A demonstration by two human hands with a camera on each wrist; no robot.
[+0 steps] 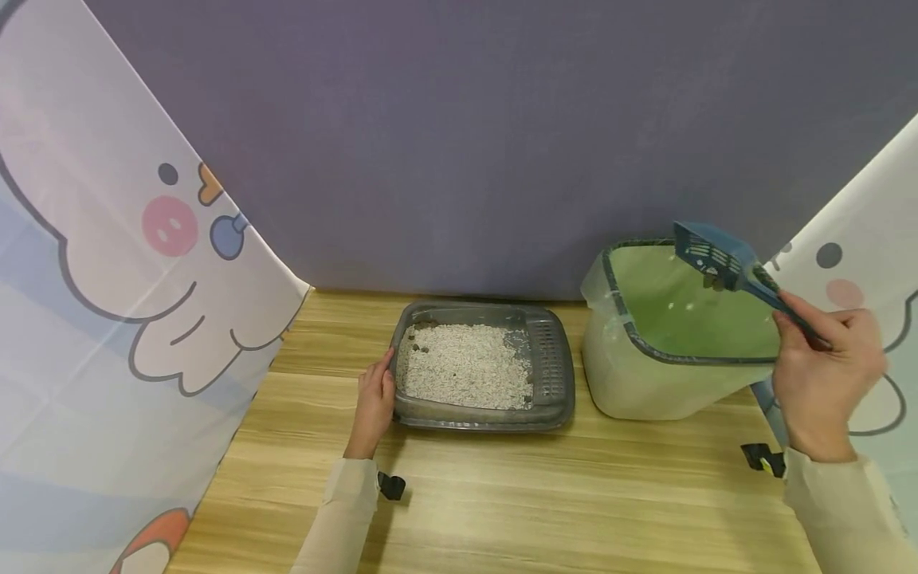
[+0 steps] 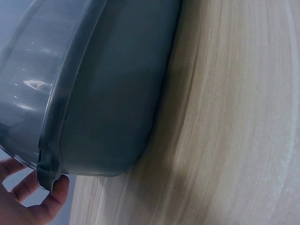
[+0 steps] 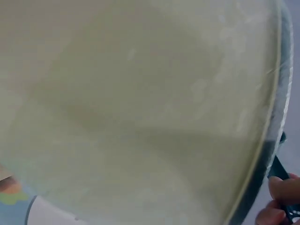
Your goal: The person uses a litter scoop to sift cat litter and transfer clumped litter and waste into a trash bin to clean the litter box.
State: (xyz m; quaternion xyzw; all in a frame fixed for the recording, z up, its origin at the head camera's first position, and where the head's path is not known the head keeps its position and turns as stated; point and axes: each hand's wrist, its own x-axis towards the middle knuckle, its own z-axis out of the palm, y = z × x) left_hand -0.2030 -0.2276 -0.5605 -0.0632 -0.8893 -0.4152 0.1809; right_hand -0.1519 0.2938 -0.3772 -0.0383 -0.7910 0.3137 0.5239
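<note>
A grey litter tray [image 1: 480, 421] with pale litter [image 1: 466, 371] sits on the wooden table. Small dark clumps [image 1: 419, 348] lie at the litter's left side. My left hand [image 1: 375, 399] grips the tray's left rim; in the left wrist view its thumb and fingers [image 2: 52, 201] pinch the rim corner. In my right hand [image 1: 828, 367] is the handle of a blue slotted litter scoop [image 1: 717, 249], raised over the bin's opening. Dark bits [image 1: 710, 281] show at the scoop's base. In the right wrist view the bin's wall hides most of the scoop.
A translucent bin [image 1: 631, 391], lined with a bag folded over its dark rim, stands right of the tray. A grey-purple panel [image 1: 445, 143] closes off the back. Cartoon-printed sheets [image 1: 86, 359] hang at both sides. The wooden table [image 1: 531, 502] extends in front.
</note>
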